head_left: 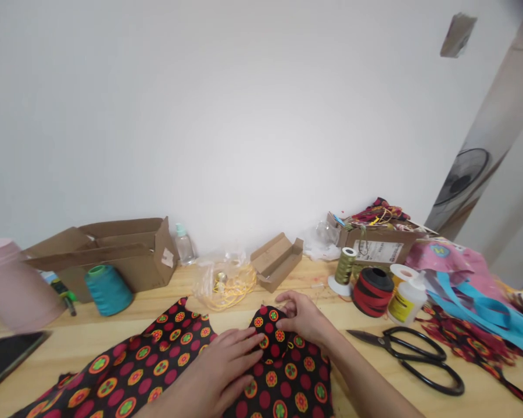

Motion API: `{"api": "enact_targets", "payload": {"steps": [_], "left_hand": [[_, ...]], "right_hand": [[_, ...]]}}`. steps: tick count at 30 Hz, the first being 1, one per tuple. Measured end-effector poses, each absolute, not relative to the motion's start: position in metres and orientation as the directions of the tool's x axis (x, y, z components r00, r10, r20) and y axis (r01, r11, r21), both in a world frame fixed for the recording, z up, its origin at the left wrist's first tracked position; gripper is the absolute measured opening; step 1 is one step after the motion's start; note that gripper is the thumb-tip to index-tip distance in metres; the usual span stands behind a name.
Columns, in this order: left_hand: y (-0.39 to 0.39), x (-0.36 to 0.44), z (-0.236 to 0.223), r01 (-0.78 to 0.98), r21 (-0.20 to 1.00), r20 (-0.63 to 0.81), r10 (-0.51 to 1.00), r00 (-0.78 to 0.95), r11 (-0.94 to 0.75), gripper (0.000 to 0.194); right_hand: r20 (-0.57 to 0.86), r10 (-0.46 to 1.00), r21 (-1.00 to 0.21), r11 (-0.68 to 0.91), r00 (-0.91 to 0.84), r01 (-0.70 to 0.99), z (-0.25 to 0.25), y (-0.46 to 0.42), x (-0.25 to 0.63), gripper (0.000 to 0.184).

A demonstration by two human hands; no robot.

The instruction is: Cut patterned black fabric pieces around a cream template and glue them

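Note:
Black fabric [271, 380] printed with dark red dots and orange-and-green flower circles lies on the wooden table in front of me. My left hand [229, 363] rests flat on it, fingers stretched out and pointing right. A rounded flap of the same cloth stands folded up between my hands, its top edge pinched between the thumb and fingers of my right hand [305, 319]. Just below those fingers a small yellow loop [290, 345] shows on the cloth. More of the fabric spreads toward the lower left. Black-handled scissors [412, 351] lie right of my right forearm.
A cardboard box [126, 255], teal thread cone [108, 290] and pink bin [20, 284] stand left. Behind my hands are yellow cord [230, 293] and a small open carton [279, 261]. Rightward sit a red-and-black spool [372, 293], glue bottle [407, 299] and blue strap [483, 307].

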State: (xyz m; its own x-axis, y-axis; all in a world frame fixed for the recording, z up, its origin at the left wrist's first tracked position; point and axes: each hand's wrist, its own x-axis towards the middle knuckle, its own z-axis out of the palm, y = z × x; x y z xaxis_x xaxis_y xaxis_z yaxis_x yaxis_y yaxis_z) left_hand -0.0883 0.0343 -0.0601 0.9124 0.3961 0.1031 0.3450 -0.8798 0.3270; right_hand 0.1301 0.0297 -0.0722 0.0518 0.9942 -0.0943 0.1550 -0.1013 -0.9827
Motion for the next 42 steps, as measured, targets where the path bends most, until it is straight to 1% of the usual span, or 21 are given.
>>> {"api": "enact_targets", "payload": {"steps": [2,3,4,5,6,8,11,14,16,19,27,30,36,42], "left_hand": [[0.039,-0.089,-0.063,0.391,0.446,0.148,0.497,0.855,-0.805,0.037],[0.043,-0.088,-0.064,0.417,0.558,0.169,0.591,0.789,-0.717,0.037],[0.049,-0.086,-0.063,0.425,0.686,0.165,0.696,0.699,-0.59,0.039],[0.055,-0.082,-0.062,0.402,0.807,0.127,0.792,0.597,-0.433,0.045],[0.062,-0.077,-0.059,0.328,0.912,0.045,0.854,0.518,-0.246,0.05],[0.074,-0.066,-0.052,0.277,0.958,-0.084,0.853,0.515,-0.073,0.056],[0.083,-0.05,-0.041,0.271,0.955,-0.267,0.755,0.599,0.123,0.054],[0.082,-0.042,-0.033,0.249,0.937,-0.348,0.651,0.675,0.243,0.049],[0.08,-0.041,-0.032,0.216,0.94,-0.339,0.628,0.701,0.266,0.041],[0.077,-0.04,-0.036,0.119,0.962,-0.256,0.657,0.709,0.246,0.033],[0.069,-0.036,-0.045,-0.079,0.964,-0.116,0.672,0.732,0.252,0.034],[0.069,-0.038,-0.048,-0.086,0.964,-0.102,0.651,0.753,0.252,0.026],[0.073,-0.039,-0.055,-0.118,0.963,-0.073,0.658,0.749,0.241,0.032],[0.073,-0.036,-0.057,-0.164,0.958,-0.05,0.698,0.715,0.236,0.035]], "right_hand": [[-0.06,0.997,-0.992,-0.064,0.039,0.11,-0.07,0.03,0.131,0.04],[-0.043,0.999,-0.995,-0.045,0.029,0.089,-0.068,0.029,0.132,0.042],[-0.026,1.0,-0.997,-0.027,0.014,0.071,-0.066,0.029,0.132,0.043],[-0.007,1.0,-0.998,-0.007,-0.002,0.057,-0.064,0.028,0.133,0.043],[0.012,1.0,-0.999,0.013,-0.02,0.046,-0.061,0.027,0.133,0.043],[0.056,0.997,-0.997,0.058,-0.048,0.042,-0.056,0.025,0.132,0.044],[0.118,0.99,-0.99,0.123,-0.078,0.074,-0.05,0.021,0.132,0.046],[0.162,0.982,-0.979,0.172,-0.097,0.11,-0.048,0.019,0.133,0.048],[0.172,0.98,-0.976,0.184,-0.102,0.119,-0.05,0.018,0.135,0.049],[0.158,0.983,-0.98,0.168,-0.097,0.108,-0.053,0.019,0.136,0.047],[0.106,0.993,-0.992,0.109,-0.043,0.071,-0.055,0.024,0.135,0.043],[0.099,0.994,-0.992,0.101,-0.04,0.069,-0.055,0.025,0.135,0.042],[0.097,0.995,-0.991,0.097,0.005,0.089,-0.058,0.026,0.134,0.032],[0.121,0.991,-0.988,0.115,0.049,0.099,-0.052,0.022,0.13,0.034]]}}
